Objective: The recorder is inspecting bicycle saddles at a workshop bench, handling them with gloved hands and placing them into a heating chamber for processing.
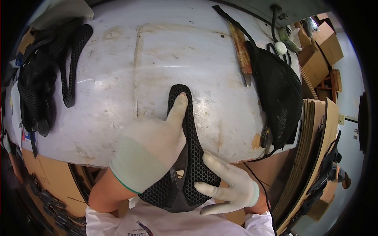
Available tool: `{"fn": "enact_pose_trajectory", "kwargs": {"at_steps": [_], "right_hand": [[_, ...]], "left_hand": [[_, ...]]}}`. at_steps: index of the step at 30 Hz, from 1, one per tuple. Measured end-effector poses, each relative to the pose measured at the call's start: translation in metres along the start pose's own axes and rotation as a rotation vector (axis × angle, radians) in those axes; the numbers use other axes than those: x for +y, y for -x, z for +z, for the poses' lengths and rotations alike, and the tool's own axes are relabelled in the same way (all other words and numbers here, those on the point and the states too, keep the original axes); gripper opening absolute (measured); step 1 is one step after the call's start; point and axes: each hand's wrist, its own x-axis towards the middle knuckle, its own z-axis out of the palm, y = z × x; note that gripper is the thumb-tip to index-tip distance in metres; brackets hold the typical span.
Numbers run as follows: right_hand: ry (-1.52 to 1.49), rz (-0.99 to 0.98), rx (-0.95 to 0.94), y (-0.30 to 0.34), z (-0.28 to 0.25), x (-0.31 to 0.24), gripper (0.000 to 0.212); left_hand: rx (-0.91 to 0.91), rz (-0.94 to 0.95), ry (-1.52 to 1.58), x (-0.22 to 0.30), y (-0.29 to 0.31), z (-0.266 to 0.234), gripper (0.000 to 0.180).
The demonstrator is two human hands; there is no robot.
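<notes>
A black bicycle saddle (195,157) with a honeycomb surface lies with its narrow nose over the table and its wide rear close to my body. My left hand (157,137), in a pale glove with a green-edged cuff, lies across its left side. Its index finger is stretched along the nose with the tip pressed near the front, while the other fingers are curled and partly hidden. On the right rear wing rests my right hand (230,185), gloved too, fingers spread and fingertips touching the surface and edge.
Black honeycomb saddle pieces (39,74) are heaped at the left of the white table (106,78). A black mesh bag (279,94), a worn-handled blade (241,47) and a dark-handled tool (265,135) lie at the right. Cardboard sheets (305,149) stand beyond the right edge.
</notes>
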Motion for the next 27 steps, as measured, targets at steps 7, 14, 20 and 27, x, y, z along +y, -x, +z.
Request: {"fn": "enact_pose_trajectory", "kwargs": {"at_steps": [7,14,20,27], "right_hand": [[-0.02,-0.058,0.106,0.01,0.037,0.016,0.067],[0.343,0.029,0.137,-0.01,0.028,-0.001,0.039],[0.447,-0.116,0.089,-0.018,0.02,0.002,0.03],[0.388,-0.134,0.068,-0.02,0.012,0.003,0.033]], "left_hand": [[-0.04,-0.033,0.003,0.004,0.0,-0.002,0.064],[-0.113,-0.025,0.01,0.0,-0.002,-0.004,0.065],[-0.021,0.053,0.096,-0.007,-0.001,-0.002,0.065],[-0.088,0.079,0.31,-0.021,0.012,-0.016,0.062]]}}
